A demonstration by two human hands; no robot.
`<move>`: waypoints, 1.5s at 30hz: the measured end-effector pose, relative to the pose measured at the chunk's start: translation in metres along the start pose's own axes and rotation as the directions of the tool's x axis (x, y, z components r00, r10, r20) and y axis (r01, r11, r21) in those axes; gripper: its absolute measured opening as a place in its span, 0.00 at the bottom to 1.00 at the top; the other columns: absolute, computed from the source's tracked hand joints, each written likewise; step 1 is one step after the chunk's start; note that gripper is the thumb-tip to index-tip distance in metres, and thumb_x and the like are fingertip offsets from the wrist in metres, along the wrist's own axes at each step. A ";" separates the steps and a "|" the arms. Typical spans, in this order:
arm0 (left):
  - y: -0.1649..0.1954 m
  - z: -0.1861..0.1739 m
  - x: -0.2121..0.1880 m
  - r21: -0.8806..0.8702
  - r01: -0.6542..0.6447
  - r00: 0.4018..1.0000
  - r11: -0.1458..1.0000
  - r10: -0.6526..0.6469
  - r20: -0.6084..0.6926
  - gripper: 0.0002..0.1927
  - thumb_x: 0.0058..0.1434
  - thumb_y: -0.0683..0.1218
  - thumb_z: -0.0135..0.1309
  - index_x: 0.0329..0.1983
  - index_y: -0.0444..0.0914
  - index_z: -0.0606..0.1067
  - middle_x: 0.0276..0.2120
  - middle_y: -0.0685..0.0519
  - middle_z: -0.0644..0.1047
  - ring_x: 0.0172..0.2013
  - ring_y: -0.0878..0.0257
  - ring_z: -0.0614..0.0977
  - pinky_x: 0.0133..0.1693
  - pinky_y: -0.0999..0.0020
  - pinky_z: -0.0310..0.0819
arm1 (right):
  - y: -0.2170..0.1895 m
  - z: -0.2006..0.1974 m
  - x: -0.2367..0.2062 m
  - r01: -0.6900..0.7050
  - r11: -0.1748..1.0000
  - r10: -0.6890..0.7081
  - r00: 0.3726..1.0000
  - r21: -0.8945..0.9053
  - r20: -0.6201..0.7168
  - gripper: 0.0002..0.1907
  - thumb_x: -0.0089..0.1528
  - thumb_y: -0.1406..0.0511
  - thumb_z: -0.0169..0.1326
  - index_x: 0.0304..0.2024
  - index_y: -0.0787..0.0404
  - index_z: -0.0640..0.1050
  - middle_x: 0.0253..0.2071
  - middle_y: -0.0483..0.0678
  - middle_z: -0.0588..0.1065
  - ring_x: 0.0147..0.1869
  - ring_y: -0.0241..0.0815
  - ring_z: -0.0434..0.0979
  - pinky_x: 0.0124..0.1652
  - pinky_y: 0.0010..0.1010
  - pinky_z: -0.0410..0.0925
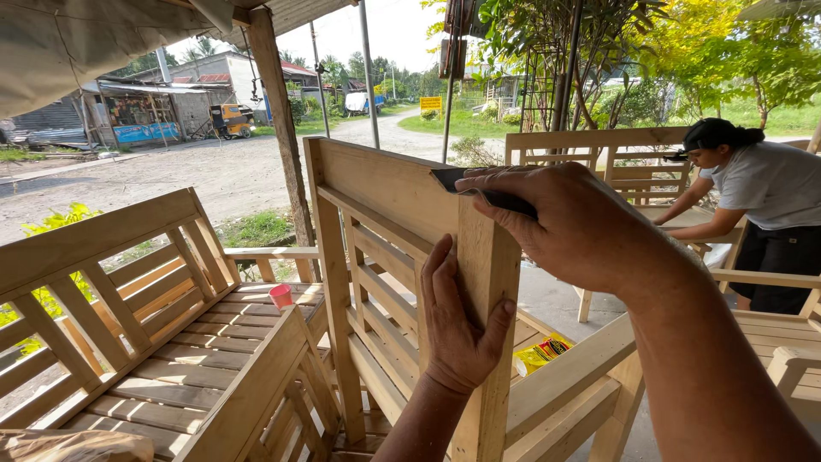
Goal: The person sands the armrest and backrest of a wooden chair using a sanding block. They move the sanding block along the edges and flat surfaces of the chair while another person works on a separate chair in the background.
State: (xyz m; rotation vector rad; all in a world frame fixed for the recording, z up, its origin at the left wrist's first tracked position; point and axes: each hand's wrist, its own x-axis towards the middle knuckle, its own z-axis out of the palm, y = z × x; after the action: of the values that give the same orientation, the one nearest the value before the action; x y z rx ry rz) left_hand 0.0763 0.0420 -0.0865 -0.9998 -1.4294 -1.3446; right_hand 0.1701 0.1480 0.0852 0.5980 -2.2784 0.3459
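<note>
An unfinished pale wooden chair [385, 197] stands in front of me, its slatted back and corner post close to the camera. My left hand [457, 321] wraps around the corner post, thumb on its right face. My right hand [569, 227] is shut on a dark flat blade tool [479, 188], its tip lying on the top of the post near the back rail.
A slatted wooden bench [128, 308] stands at the left with a small red cup [280, 295] on its seat. A yellow packet [543, 352] lies on the chair seat. At the right another person [753, 197] bends over more wooden furniture. A roof post [282, 128] stands behind.
</note>
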 end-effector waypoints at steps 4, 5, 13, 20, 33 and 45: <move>0.000 0.009 0.010 0.066 0.094 0.995 0.993 -0.093 -0.025 0.33 0.62 0.52 0.56 0.64 0.30 0.61 0.68 0.33 0.62 0.67 0.39 0.67 0.67 0.46 0.63 | 0.003 0.009 0.022 -0.229 0.968 0.240 0.965 -0.107 0.108 0.17 0.68 0.54 0.52 0.57 0.49 0.80 0.36 0.56 0.83 0.36 0.52 0.85 0.42 0.42 0.73; 0.000 0.010 0.014 0.049 0.099 0.995 0.994 -0.098 -0.027 0.34 0.61 0.51 0.57 0.64 0.29 0.60 0.68 0.32 0.61 0.67 0.38 0.67 0.67 0.46 0.63 | 0.004 0.010 0.024 -0.172 0.981 0.181 0.979 -0.091 0.095 0.17 0.68 0.55 0.52 0.56 0.50 0.81 0.38 0.56 0.83 0.38 0.52 0.85 0.42 0.42 0.73; 0.002 0.002 0.020 -0.054 0.061 0.998 0.997 -0.062 -0.011 0.34 0.63 0.50 0.59 0.65 0.29 0.60 0.69 0.33 0.60 0.68 0.37 0.66 0.67 0.47 0.62 | 0.011 0.006 -0.006 -0.006 0.999 0.005 1.000 -0.044 -0.021 0.19 0.66 0.57 0.50 0.56 0.54 0.80 0.47 0.52 0.83 0.47 0.51 0.85 0.47 0.41 0.73; 0.002 -0.002 0.018 -0.058 0.082 0.997 0.995 -0.081 0.019 0.34 0.62 0.49 0.59 0.64 0.29 0.60 0.69 0.33 0.61 0.66 0.37 0.66 0.66 0.48 0.62 | -0.002 0.025 0.018 -0.132 0.980 0.137 0.990 -0.147 0.031 0.18 0.67 0.59 0.51 0.59 0.52 0.79 0.48 0.52 0.82 0.51 0.52 0.83 0.51 0.43 0.72; -0.001 -0.004 0.017 -0.029 0.074 0.997 0.997 -0.073 0.033 0.34 0.64 0.54 0.60 0.63 0.29 0.61 0.66 0.35 0.63 0.61 0.41 0.69 0.63 0.47 0.64 | -0.025 0.028 0.010 0.101 0.935 -0.107 0.994 -0.340 -0.001 0.25 0.56 0.69 0.61 0.56 0.65 0.78 0.61 0.56 0.74 0.66 0.55 0.72 0.62 0.43 0.64; 0.000 -0.009 0.021 -0.032 0.040 0.999 0.999 -0.040 0.000 0.35 0.63 0.54 0.59 0.65 0.30 0.62 0.63 0.37 0.66 0.61 0.42 0.70 0.62 0.48 0.66 | 0.008 0.043 0.032 0.020 0.962 0.014 0.992 -0.273 0.124 0.22 0.59 0.69 0.60 0.57 0.60 0.78 0.66 0.49 0.72 0.66 0.50 0.73 0.64 0.39 0.66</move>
State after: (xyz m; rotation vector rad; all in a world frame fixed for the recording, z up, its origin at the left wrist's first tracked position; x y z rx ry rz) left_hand 0.0716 0.0324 -0.0660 -0.9962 -1.4386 -1.4006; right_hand 0.1204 0.1271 0.0784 0.4909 -2.3898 -0.0117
